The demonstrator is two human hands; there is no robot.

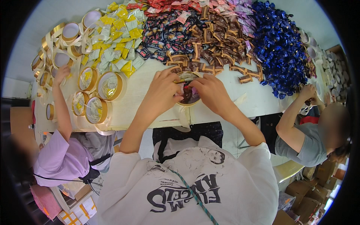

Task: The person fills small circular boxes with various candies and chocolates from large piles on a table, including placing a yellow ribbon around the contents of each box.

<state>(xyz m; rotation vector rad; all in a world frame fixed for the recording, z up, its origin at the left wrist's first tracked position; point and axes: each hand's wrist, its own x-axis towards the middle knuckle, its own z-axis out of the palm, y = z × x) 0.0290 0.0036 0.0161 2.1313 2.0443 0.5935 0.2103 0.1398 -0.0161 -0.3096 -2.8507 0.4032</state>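
Note:
A round gold-rimmed box (188,104) sits on the table right in front of me, between both hands. Inside it lie wrapped sweets in brown, pink and purple, with a yellow-and-clear packet by the far rim. My left hand (161,91) grips the box's left side, fingers over the far rim and thumb at the near left. Over the right rim, my right hand (213,91) reaches in with its fingertips among the sweets; whether it pinches one is hidden. A pale ribbon (184,121) hangs from the box past the table edge.
Brown-wrapped sweets (222,39) and dark blue packets (166,36) are heaped beyond the box. Yellow packets (118,36) lie left, blue foil sweets (277,45) right. Several filled round boxes (123,87) stand left. Co-workers' arms (60,104) reach in at both sides.

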